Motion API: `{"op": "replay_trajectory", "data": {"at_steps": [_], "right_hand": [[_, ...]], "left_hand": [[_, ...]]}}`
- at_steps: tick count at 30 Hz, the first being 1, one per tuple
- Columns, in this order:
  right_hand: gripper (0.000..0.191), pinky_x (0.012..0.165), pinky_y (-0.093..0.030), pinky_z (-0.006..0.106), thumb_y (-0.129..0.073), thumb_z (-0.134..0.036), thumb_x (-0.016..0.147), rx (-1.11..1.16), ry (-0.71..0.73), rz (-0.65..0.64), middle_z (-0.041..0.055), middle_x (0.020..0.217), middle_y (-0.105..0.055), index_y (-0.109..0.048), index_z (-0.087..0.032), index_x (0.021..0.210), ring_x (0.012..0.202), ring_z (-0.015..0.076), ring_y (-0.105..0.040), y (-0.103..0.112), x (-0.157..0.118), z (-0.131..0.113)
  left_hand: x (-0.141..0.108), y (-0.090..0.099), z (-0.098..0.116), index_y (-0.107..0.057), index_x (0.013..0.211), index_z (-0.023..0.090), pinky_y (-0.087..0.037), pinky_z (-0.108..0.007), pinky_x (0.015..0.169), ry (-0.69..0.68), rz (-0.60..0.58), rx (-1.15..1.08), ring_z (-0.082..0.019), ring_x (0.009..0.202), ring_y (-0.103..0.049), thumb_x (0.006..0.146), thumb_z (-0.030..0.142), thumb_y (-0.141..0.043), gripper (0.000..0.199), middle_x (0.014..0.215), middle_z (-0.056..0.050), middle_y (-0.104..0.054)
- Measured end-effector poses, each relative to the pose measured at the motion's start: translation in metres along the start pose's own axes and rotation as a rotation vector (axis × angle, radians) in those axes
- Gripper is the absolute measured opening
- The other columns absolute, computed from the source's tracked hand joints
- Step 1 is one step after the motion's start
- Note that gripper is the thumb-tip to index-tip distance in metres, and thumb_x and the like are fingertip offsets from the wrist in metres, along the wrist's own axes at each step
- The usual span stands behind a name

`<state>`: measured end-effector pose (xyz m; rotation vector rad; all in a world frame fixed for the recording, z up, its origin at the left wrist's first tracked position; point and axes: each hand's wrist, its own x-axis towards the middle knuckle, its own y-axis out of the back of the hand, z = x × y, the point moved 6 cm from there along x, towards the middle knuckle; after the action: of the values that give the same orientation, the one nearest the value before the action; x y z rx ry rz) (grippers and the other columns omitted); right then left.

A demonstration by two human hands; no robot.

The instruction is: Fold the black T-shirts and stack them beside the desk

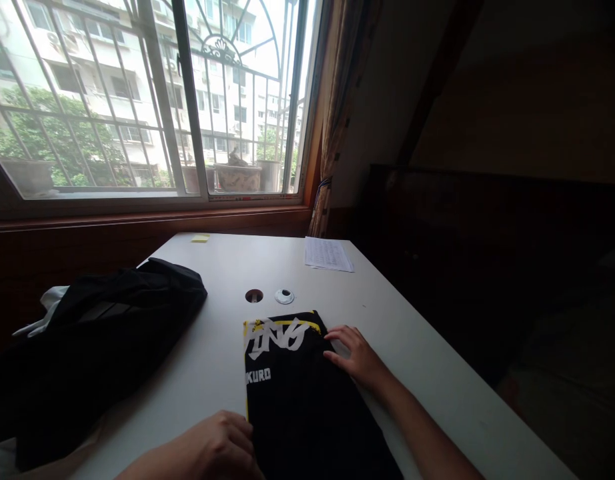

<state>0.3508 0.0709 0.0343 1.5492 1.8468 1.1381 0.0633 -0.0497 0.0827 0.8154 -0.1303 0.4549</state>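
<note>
One left hand (222, 443); one right hand (358, 358) — one black garment (307, 400) between.

This looks like a room in a home: at the upper left of the frame, a wide sliding window with a metal frame (193, 113) faces a white multi-storey residential building (137, 90). A tied, patterned beige fabric curtain (333, 127) hangs at upper centre, and a heap of black clothing (117, 327) lies at lower left.

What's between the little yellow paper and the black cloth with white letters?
The head view shows a round hole in the white table between the yellow paper and the lettered black cloth; a white piece lies just right of the hole.
</note>
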Motion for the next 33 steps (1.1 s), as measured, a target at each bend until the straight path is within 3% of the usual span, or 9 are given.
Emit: {"op": "replay_trajectory", "data": {"at_steps": [3, 8, 13, 17, 22, 33], "right_hand": [[0.038, 0.104, -0.043, 0.046, -0.066, -0.057, 0.087, 0.009, 0.004, -0.06, 0.0044, 0.127, -0.062, -0.067, -0.029, 0.113, 0.124, 0.0277, -0.051, -0.004, -0.001, -0.006], [0.038, 0.104, -0.044, 0.045, -0.07, -0.057, 0.084, 0.031, 0.058, -0.154, 0.0038, 0.128, -0.059, -0.066, -0.03, 0.109, 0.123, 0.0271, -0.05, -0.011, -0.005, -0.024], [0.037, 0.104, -0.044, 0.045, -0.072, -0.056, 0.083, 0.062, 0.095, -0.21, 0.0031, 0.129, -0.058, -0.065, -0.031, 0.109, 0.123, 0.0267, -0.05, -0.018, -0.007, -0.037], [0.036, 0.106, -0.043, 0.046, -0.073, -0.054, 0.082, 0.066, 0.12, -0.208, 0.0036, 0.127, -0.058, -0.065, -0.029, 0.108, 0.122, 0.0269, -0.05, -0.018, -0.007, -0.041], [0.037, 0.104, -0.045, 0.046, -0.073, -0.054, 0.082, 0.068, 0.094, -0.22, 0.0042, 0.129, -0.058, -0.065, -0.029, 0.108, 0.122, 0.028, -0.05, -0.018, -0.007, -0.041], [0.029, 0.102, -0.046, 0.045, -0.073, -0.052, 0.083, 0.063, 0.092, -0.234, 0.0032, 0.127, -0.058, -0.066, -0.029, 0.099, 0.123, 0.0276, -0.049, -0.018, -0.007, -0.04]], "left_hand": [[-0.013, 0.016, -0.026, -0.07, 0.105, 0.026, -0.053, -0.033, 0.076, 0.115, 0.179, 0.095, -0.021, 0.08, -0.067, 0.099, 0.028, -0.049, 0.022, 0.085, -0.007, -0.072], [-0.049, 0.063, -0.091, -0.066, 0.11, 0.023, -0.055, -0.033, 0.077, 0.363, 0.571, 0.351, -0.021, 0.088, -0.065, 0.098, 0.023, -0.05, 0.02, 0.099, -0.009, -0.066], [-0.067, 0.082, -0.129, -0.065, 0.119, 0.023, -0.058, -0.035, 0.08, 0.488, 0.614, 0.447, -0.024, 0.098, -0.065, 0.093, 0.031, -0.059, 0.028, 0.11, -0.009, -0.065], [-0.066, 0.082, -0.136, -0.069, 0.11, 0.022, -0.058, -0.036, 0.078, 0.516, 0.572, 0.465, -0.025, 0.093, -0.066, 0.094, 0.034, -0.056, 0.024, 0.102, -0.009, -0.068], [-0.063, 0.085, -0.135, -0.072, 0.094, 0.02, -0.058, -0.03, 0.066, 0.573, 0.567, 0.335, -0.021, 0.079, -0.068, 0.094, 0.039, -0.052, 0.027, 0.094, -0.009, -0.068], [-0.067, 0.09, -0.126, -0.072, 0.082, 0.02, -0.058, -0.03, 0.062, 0.646, 0.667, 0.226, -0.023, 0.08, -0.068, 0.091, 0.045, -0.057, 0.031, 0.092, -0.009, -0.068]]}}
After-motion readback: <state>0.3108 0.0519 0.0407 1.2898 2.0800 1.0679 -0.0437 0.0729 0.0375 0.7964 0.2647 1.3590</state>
